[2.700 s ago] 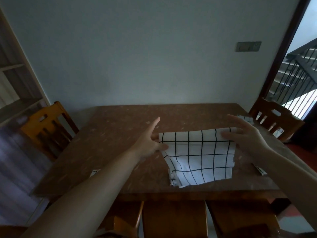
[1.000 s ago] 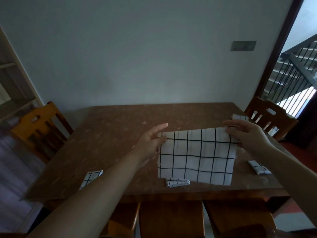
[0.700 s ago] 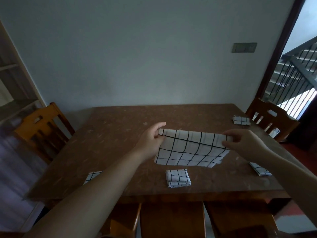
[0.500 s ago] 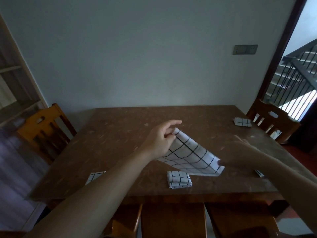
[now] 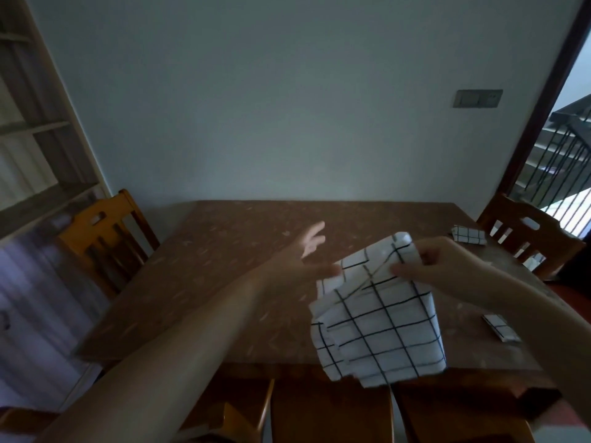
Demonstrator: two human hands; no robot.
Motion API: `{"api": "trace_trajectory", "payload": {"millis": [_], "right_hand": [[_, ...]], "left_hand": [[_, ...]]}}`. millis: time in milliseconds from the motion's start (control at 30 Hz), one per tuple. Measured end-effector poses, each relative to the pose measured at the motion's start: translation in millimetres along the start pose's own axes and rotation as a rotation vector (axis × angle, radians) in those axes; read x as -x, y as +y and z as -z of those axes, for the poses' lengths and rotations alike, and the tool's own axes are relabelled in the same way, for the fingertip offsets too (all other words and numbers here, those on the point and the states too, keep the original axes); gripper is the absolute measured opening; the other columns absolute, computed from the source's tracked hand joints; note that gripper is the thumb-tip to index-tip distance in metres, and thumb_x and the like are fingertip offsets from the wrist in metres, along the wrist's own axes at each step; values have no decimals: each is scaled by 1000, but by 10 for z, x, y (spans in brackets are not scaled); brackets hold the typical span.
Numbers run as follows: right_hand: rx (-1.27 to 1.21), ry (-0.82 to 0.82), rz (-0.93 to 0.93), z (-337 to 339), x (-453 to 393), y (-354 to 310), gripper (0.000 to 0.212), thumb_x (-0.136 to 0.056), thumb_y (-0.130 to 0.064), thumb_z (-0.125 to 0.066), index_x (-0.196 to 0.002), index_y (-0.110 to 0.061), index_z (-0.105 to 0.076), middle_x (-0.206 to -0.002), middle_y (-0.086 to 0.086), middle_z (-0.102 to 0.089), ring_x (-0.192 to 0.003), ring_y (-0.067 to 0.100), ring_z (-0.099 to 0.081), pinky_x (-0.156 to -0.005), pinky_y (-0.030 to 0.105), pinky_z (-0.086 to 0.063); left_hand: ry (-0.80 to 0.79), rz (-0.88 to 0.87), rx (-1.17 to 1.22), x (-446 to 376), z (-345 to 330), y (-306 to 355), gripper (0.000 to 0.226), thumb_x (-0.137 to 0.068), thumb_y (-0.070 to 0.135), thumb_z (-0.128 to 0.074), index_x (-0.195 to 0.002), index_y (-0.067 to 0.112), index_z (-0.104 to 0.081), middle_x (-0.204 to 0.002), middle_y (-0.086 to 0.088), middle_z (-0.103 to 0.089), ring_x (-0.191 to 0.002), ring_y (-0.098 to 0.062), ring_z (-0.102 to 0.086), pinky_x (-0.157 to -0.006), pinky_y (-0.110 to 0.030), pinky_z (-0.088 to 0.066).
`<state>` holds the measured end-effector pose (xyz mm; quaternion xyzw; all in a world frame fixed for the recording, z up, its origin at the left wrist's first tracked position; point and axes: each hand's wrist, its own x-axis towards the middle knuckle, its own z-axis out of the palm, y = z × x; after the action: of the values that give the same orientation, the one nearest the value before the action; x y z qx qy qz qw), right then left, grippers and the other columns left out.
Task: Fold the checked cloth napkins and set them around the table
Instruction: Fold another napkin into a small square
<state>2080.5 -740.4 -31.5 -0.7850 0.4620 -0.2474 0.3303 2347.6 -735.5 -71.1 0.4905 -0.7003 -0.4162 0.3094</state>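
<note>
The brown speckled table (image 5: 224,282) is filling the middle of the view, its far edge lying against a pale wall. Wooden chairs are standing around it: one (image 5: 105,241) at the left edge, one (image 5: 527,238) at the far right corner, and the backs of others (image 5: 329,410) showing under the near edge.

The checked napkin (image 5: 380,318), white with thin dark lines, is hanging doubled over the near right part of the table, its lower hem dropping past the near edge. The layers are sitting unevenly, with a loose flap showing along its left side.

The right hand (image 5: 444,266) is holding the napkin up by its top, thumb and curled fingers pinching the gathered upper corner. The left hand (image 5: 307,257) is reaching in from the left, blurred, its fingers spread wide and straight; its thumb side is lying at the napkin's upper left edge, though whether it is touching the cloth cannot be told.

A small folded napkin (image 5: 468,235) is lying at the far right corner of the table, just in front of the chair there. Another folded napkin (image 5: 502,327) is lying by the right edge, nearer the front, partly hidden behind the right forearm.
</note>
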Motion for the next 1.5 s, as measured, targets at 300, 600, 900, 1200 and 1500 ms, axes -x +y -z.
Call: {"api": "trace_trajectory", "payload": {"millis": [300,600,900,1200,1500], "right_hand": [[-577,151,-176,130,64,154,16,-84,-17,-65,-93,-4,-68,-88,14,-73,-75,22,-72,-67,32,-55],[248,352,176,-11,115,202,71,-76,-20,-79,-123,-56,-41,-136,-13,-40,-122,1,-37,-99,29,-33],[23,311,40,83,126,173,7,-65,-45,-76,-66,-42,-70,-119,-28,-52,-111,-11,-47,-86,17,-35],[-395,507,-35,115,158,150,7,-78,-26,-75,-71,-26,-75,-91,-13,-73,-85,7,-67,-83,36,-54],[-195,614,-76,101,161,195,12,-82,-31,-74,-75,-22,-72,-89,-3,-70,-88,23,-66,-78,40,-53]], "left_hand": [[24,237,641,-41,-226,-12,35,-78,35,-69,-98,6,-71,-87,-8,-70,-79,-21,-65,-82,-39,-51],[233,220,804,-136,-496,235,23,-94,14,-60,-111,1,-70,-106,-17,-73,-89,-28,-71,-67,-34,-58],[311,33,633,-109,-526,256,15,-91,12,-65,-100,3,-73,-99,-14,-75,-88,-27,-72,-72,-33,-60],[270,79,764,-130,-563,332,30,-94,22,-59,-108,-3,-70,-108,-23,-71,-102,-40,-67,-90,-55,-54],[247,-73,351,-53,-708,471,56,-92,55,-53,-113,5,-66,-105,-14,-67,-94,-17,-58,-90,-36,-45]]}}
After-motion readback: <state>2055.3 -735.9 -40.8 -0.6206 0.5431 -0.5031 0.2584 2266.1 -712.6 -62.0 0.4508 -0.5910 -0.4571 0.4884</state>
